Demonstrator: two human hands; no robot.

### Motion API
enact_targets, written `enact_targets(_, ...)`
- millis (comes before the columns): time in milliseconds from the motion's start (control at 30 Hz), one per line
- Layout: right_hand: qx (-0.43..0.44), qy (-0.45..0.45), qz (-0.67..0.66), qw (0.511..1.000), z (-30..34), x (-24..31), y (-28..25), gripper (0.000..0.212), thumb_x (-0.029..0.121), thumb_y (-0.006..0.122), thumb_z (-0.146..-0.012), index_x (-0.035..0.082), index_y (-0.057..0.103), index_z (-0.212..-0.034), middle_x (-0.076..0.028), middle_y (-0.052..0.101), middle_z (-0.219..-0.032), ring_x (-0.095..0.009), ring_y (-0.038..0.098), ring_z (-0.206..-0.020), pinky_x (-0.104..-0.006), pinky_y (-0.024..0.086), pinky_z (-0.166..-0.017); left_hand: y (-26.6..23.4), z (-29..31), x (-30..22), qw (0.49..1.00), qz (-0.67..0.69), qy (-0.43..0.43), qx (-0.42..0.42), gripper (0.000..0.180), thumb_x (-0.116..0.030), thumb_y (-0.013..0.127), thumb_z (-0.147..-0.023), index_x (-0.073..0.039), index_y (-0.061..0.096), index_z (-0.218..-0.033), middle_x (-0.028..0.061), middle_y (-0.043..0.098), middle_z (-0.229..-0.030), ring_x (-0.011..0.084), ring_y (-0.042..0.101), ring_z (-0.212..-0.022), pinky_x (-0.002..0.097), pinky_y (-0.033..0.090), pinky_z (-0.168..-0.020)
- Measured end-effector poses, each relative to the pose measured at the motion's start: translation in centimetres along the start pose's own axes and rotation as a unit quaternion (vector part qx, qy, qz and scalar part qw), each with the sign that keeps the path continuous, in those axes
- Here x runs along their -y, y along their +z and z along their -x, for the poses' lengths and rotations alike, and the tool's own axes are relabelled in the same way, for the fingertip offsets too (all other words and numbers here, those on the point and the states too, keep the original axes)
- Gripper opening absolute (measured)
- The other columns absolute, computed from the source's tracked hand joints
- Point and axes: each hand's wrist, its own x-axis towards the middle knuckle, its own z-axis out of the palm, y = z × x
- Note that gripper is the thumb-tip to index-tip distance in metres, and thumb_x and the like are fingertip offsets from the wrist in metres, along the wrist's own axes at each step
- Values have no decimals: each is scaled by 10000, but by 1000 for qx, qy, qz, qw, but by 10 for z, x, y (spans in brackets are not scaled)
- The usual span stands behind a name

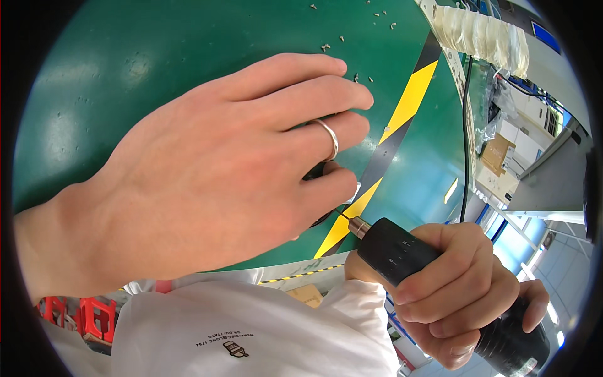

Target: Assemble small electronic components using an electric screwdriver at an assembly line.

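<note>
My left hand [220,157], a ring on one finger, is closed over a black object [316,171]. Only small dark parts of it show beneath the fingers, so its kind stays hidden. Wrapped round a black electric screwdriver [397,252] is my right hand [449,292], at the lower right. The screwdriver lies tilted, and its thin bit reaches toward the black object by my left fingers. Whether the tip touches anything I cannot tell.
Several small screws [325,48] lie loose on the green table [157,44]. Yellow-and-black tape [411,94] runs across it. A black cable [466,138] hangs along the right edge, near a white wrapped tube [480,38]. Red stools [97,319] stand at the lower left.
</note>
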Motion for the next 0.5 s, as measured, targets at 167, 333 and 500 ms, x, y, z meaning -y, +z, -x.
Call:
enact_targets(167,159,134,25,978,-5,17,-10,485,112,576,-1030,92,346,-1456,-58,565,-798,-164,594,-541,-310,618,-517,3,3,2,1000,-5,1,-14,409,-218,806,-490,-53,623,-816,105,627,-1242,306,576,-1264,476,489,-1113)
enact_targets(333,169,117,22,978,-5,16,-14,474,110,595,-1017,90,358,-1426,-53,575,-799,-165,609,-547,-308,624,-517,14,8,9,998,4,29,-62,402,-218,800,-498,-49,624,-817,106,628,-1241,305,581,-1258,473,493,-1109)
enact_targets(500,183,108,20,977,-4,16,-15,454,109,614,-1007,81,368,-1387,-53,585,-800,-165,623,-553,-305,626,-518,6,1,2,1000,-6,2,-21,392,-215,795,-508,-46,627,-820,106,630,-1239,305,586,-1254,471,495,-1107)
